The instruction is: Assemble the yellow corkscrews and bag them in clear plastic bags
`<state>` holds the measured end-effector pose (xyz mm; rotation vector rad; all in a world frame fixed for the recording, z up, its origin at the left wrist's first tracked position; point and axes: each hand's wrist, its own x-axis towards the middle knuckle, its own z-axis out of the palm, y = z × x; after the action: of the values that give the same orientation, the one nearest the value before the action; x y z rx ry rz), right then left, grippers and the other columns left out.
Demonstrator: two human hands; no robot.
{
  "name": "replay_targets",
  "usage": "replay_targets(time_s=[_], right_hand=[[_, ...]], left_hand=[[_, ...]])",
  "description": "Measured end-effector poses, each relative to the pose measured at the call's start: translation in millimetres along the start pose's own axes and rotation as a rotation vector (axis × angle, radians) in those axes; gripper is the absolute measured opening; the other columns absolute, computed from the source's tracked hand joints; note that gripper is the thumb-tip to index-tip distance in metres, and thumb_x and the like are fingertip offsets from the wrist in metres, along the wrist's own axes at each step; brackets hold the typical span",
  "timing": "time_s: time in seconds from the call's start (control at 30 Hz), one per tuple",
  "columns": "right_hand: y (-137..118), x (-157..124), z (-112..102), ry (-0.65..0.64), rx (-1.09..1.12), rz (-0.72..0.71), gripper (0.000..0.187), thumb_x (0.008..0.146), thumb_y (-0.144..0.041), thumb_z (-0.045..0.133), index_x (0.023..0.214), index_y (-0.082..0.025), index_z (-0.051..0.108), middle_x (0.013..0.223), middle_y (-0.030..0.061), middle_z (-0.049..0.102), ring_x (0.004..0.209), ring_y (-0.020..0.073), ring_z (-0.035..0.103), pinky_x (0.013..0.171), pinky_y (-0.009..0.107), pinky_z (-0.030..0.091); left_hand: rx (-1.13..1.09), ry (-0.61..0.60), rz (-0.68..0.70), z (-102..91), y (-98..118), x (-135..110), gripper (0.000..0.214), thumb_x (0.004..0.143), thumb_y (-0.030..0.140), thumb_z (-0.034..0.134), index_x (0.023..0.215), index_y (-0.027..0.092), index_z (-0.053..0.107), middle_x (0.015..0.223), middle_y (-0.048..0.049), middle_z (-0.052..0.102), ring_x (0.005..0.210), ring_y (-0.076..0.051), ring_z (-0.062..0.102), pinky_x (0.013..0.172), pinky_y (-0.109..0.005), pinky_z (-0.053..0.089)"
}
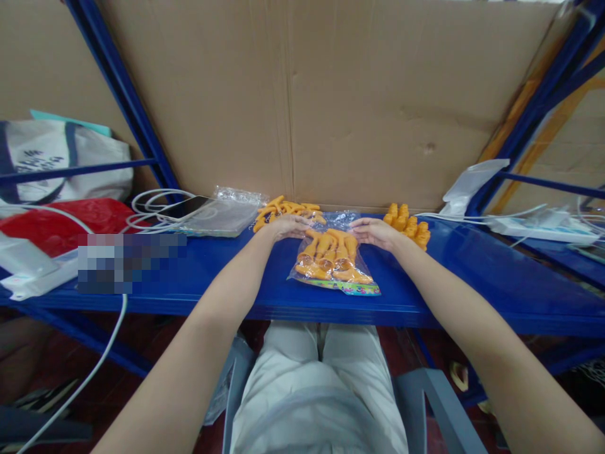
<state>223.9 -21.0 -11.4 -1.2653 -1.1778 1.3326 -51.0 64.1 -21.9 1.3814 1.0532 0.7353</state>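
Here, my left hand (288, 226) and right hand (375, 232) rest on the far edge of the clear bag (333, 261), twelve o'clock on the blue shelf (454, 271); pinching or flat, I cannot tell. Bag filled, I judge; orange pieces (286, 208) remain loose at eleven, a pile (409, 226) at one.

No legible text or labels

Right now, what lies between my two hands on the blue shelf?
In the head view, the far end of the clear bag of orange pieces lies between your left hand and right hand.
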Motion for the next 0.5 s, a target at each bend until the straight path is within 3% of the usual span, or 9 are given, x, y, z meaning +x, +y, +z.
replay_targets(time_s=[0.2,0.4,0.5], right_hand=[[-1.9,2.7,0.4,0.064,-0.038,0.003,0.03,0.082,0.01,0.052,0.069,-0.016,0.061,0.058,0.0015,0.068,0.049,0.0099,0.063,0.059,0.023,0.056],[3.2,9.6,-2.1,0.035,-0.09,-0.05,0.028,0.075,0.009,0.06,0.065,-0.017,0.056,0.056,-0.0005,0.064,0.049,0.0102,0.061,0.06,0.024,0.056],[6.1,12.9,-0.5,0.076,-0.252,-0.129,0.028,0.072,0.009,0.057,0.064,-0.018,0.053,0.054,-0.0029,0.059,0.048,0.0099,0.058,0.058,0.023,0.053]], left_hand=[[0.008,-0.027,0.055,-1.7,-1.1,-0.2,0.02,0.071,0.002,0.078,0.087,0.014,0.073,0.098,-0.0103,0.079,0.087,-0.02,0.076,0.087,-0.035,0.06],[0.055,0.037,0.06,3.8,-2.2,-0.2,0.014,0.071,-0.001,0.075,0.073,0.012,0.069,0.081,-0.01,0.078,0.082,-0.02,0.076,0.083,-0.035,0.061],[0.107,0.053,0.085,9.1,-1.7,-0.2,0.015,0.069,-0.003,0.074,0.073,0.012,0.07,0.083,-0.0105,0.078,0.081,-0.02,0.075,0.08,-0.034,0.061]])
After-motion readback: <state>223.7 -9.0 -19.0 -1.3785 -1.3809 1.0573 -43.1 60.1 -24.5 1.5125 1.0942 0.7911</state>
